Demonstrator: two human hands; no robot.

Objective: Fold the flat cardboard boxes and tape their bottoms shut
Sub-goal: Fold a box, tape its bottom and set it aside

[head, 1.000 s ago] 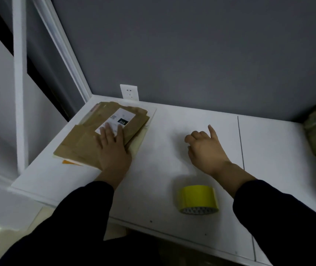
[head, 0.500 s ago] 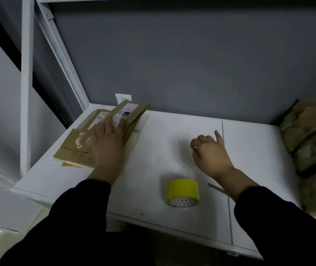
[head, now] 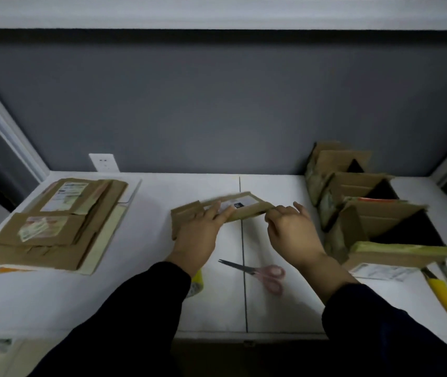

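Observation:
A flat brown cardboard box (head: 246,206) with a white label is held just above the middle of the white table (head: 140,289). My left hand (head: 199,236) grips its left part, fingers over the top face. My right hand (head: 291,232) pinches its right edge. A stack of flat boxes (head: 53,227) lies at the table's left. Three folded, open boxes (head: 374,213) stand in a row at the right. The yellow tape roll (head: 197,281) peeks out from under my left forearm, mostly hidden.
Pink-handled scissors (head: 260,272) lie on the table below my hands. A yellow utility knife (head: 446,297) lies at the right front edge. A wall socket (head: 104,162) sits on the grey back wall. White shelf posts rise at both sides.
My left hand has carried the top flat box from the left stack to the table's middle, and my right hand has taken its right edge. The view has swung right.

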